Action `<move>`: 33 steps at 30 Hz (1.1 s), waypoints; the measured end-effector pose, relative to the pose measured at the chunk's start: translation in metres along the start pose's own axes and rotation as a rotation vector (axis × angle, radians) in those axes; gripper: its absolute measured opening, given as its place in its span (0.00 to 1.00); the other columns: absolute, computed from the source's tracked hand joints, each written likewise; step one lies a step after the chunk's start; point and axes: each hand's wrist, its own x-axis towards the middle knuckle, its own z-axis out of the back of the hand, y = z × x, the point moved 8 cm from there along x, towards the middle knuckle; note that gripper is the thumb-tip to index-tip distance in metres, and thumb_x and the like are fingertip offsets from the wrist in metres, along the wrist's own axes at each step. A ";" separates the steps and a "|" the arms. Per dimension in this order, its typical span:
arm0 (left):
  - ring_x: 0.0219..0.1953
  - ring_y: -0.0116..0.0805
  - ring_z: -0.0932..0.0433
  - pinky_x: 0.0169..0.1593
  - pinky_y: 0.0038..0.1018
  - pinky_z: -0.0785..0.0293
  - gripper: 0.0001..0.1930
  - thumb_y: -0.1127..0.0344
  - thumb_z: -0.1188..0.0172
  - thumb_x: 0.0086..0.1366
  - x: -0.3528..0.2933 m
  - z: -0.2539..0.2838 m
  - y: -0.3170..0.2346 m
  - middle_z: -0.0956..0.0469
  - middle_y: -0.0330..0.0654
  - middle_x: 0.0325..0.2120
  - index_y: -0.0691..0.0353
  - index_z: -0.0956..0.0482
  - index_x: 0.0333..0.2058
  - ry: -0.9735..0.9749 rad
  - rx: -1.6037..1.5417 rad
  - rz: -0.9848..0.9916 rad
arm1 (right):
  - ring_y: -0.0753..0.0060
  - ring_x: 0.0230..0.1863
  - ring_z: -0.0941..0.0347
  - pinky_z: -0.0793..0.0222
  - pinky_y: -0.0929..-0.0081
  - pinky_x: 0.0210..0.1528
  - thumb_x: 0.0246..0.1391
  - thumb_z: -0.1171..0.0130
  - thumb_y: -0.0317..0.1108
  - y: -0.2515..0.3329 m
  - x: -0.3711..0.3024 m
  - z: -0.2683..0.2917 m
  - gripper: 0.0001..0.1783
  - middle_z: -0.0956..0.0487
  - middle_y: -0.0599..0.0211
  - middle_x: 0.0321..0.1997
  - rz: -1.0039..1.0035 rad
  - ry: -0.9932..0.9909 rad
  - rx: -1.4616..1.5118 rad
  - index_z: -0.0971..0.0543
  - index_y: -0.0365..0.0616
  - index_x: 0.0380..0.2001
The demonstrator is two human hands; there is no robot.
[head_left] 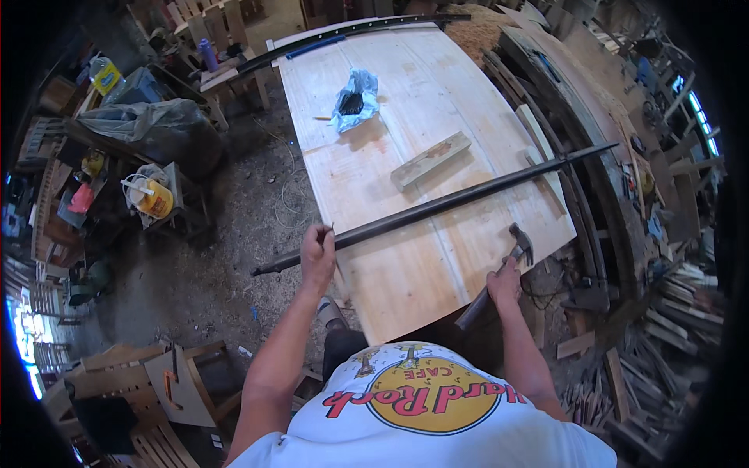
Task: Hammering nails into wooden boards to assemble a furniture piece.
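My right hand [505, 284] is wrapped round the shaft of a claw hammer [521, 246], its head over the panel's right near part. At the panel's left edge my left hand [317, 253] is closed in a pinch. A small, thin dark piece that looks like a nail [333, 227] sticks up from its fingertips. Close beside that hand, a long dark metal bar [437, 208] crosses the pale wooden panel [406, 285] and overhangs it on both sides. Farther back, a crumpled light-blue plastic bag [363, 81] holds a pile of thin dark pieces.
A short wood block [431, 161] lies beyond the bar. Another dark bar [374, 26] spans the far end, near a blue strip [315, 47]. Stacked timber [538, 132] flanks the right. On the left stand a yellow container [152, 196] and a plastic-covered drum [168, 136].
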 end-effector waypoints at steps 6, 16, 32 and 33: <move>0.46 0.54 0.21 0.51 0.42 0.26 0.10 0.65 0.44 0.69 0.053 0.027 0.054 0.20 0.55 0.41 0.66 0.23 0.44 -0.064 0.088 0.047 | 0.37 0.58 0.26 0.29 0.46 0.60 0.56 0.40 0.40 0.045 -0.068 -0.035 0.36 0.25 0.40 0.56 0.067 -0.132 0.026 0.39 0.48 0.66; 0.50 0.59 0.23 0.53 0.48 0.28 0.12 0.63 0.46 0.71 0.058 0.011 0.052 0.21 0.57 0.45 0.66 0.21 0.43 0.058 0.406 0.027 | 0.39 0.54 0.25 0.27 0.47 0.54 0.59 0.40 0.42 0.054 -0.080 -0.058 0.36 0.26 0.42 0.51 0.042 -0.315 -0.016 0.38 0.46 0.67; 0.45 0.60 0.20 0.49 0.48 0.25 0.12 0.62 0.47 0.70 0.058 0.009 0.044 0.18 0.58 0.41 0.63 0.22 0.44 0.120 0.438 0.129 | 0.59 0.37 0.20 0.20 0.65 0.40 0.51 0.35 0.32 0.017 -0.075 -0.098 0.32 0.22 0.55 0.38 -0.304 0.023 1.388 0.30 0.31 0.58; 0.46 0.62 0.20 0.50 0.49 0.25 0.12 0.62 0.48 0.69 0.059 0.014 0.050 0.18 0.60 0.41 0.62 0.21 0.43 0.117 0.378 0.143 | 0.63 0.32 0.21 0.20 0.69 0.33 0.53 0.34 0.32 0.040 -0.088 -0.099 0.26 0.23 0.58 0.33 -0.417 0.227 1.547 0.27 0.32 0.53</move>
